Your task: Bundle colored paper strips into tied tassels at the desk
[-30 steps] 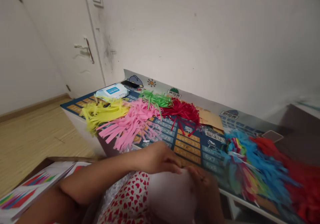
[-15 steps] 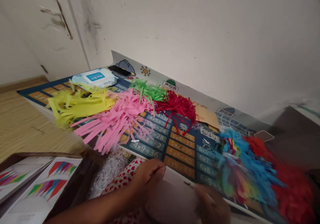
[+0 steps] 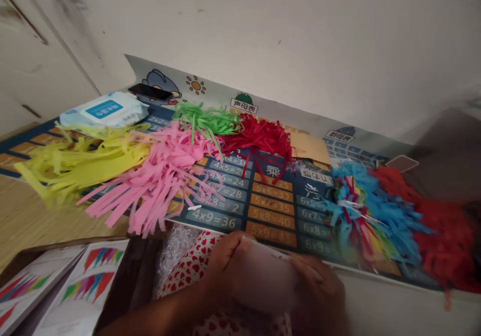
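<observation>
Low in the view, a whitish sheet or packet (image 3: 265,276) is held between my two hands over a cloth with red hearts (image 3: 191,258). My left hand (image 3: 225,263) pinches its upper left corner. On its right side, my right hand (image 3: 319,286) is closed round the edge, blurred by motion. Beyond them on the printed mat lie fringed bunches: yellow (image 3: 90,158), pink (image 3: 161,171), green (image 3: 208,120), dark red (image 3: 263,138), blue (image 3: 394,216) and red (image 3: 443,236). A multicoloured bundle (image 3: 356,216) tied with white lies against the blue one.
A wipes pack (image 3: 105,110) and a black phone (image 3: 150,92) lie at the back left. Tan paper (image 3: 310,148) is near the wall. At the lower left, a dark box (image 3: 124,286) holds packages with coloured flag pictures. Silvery shredded material (image 3: 176,248) lies beside it.
The view has shifted, so the mat and bunches on the left appear further left and the multicoloured bundle looks sharper. Both hands still hold the whitish item, now tilted slightly differently.
</observation>
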`<action>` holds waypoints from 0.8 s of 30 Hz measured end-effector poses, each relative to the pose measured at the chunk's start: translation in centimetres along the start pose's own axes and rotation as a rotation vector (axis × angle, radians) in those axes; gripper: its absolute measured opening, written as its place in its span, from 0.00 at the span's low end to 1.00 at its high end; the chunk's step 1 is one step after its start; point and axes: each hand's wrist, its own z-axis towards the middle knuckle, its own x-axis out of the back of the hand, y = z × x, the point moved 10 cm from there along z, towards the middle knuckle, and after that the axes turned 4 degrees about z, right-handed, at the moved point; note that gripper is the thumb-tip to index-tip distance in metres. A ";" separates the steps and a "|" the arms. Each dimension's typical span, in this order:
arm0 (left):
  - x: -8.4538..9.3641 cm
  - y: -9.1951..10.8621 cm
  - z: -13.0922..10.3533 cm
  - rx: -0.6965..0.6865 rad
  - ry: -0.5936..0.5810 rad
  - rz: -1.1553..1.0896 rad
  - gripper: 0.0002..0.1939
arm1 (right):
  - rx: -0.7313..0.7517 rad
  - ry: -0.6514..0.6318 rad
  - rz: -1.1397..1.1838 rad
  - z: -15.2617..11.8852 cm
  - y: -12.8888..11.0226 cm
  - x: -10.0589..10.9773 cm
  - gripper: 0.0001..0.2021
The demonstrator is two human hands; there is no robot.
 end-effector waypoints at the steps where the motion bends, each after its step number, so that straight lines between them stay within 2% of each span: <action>1: 0.2 0.3 -0.1 -0.044 0.004 0.049 0.22 | -0.047 -0.001 0.045 -0.1 0.5 -0.1 0.14; 5: 0.6 1.4 -0.4 -0.186 -0.034 0.192 0.19 | -0.203 0.046 0.209 -1.3 2.0 -0.4 0.17; 7: 0.6 2.2 -0.4 -0.249 -0.127 0.273 0.17 | -0.177 0.053 0.268 -1.7 1.4 -0.5 0.18; 10: -0.5 4.4 -0.5 -0.382 -0.367 0.419 0.12 | -0.086 0.005 0.282 -1.8 -0.3 -1.1 0.20; 12: -1.3 5.9 -0.6 -0.457 -0.505 0.533 0.13 | -0.072 -0.028 0.257 -1.9 -1.0 -1.7 0.22; 15: -2.0 7.4 -0.7 -0.504 -0.630 0.672 0.17 | -0.063 -0.060 0.223 -2.5 -1.3 -2.6 0.26; 18: -2.2 7.5 -0.6 -0.499 -0.707 0.694 0.16 | 0.017 -0.041 0.151 -2.9 -1.9 -2.7 0.22; 19: -2.0 7.2 -0.4 -0.490 -0.714 0.694 0.16 | 0.055 -0.068 0.138 -2.5 -2.3 -2.8 0.21; 21: -1.2 6.3 0.0 -0.477 -0.699 0.693 0.15 | 0.131 -0.206 0.173 -0.1 -3.7 -2.8 0.21; 23: -0.2 5.3 0.3 -0.455 -0.686 0.666 0.14 | 0.172 -0.294 0.231 4.9 -5.3 -1.1 0.23; 24: 0.3 4.8 0.4 -0.439 -0.686 0.643 0.13 | 0.158 -0.245 0.238 8.5 -5.8 0.9 0.24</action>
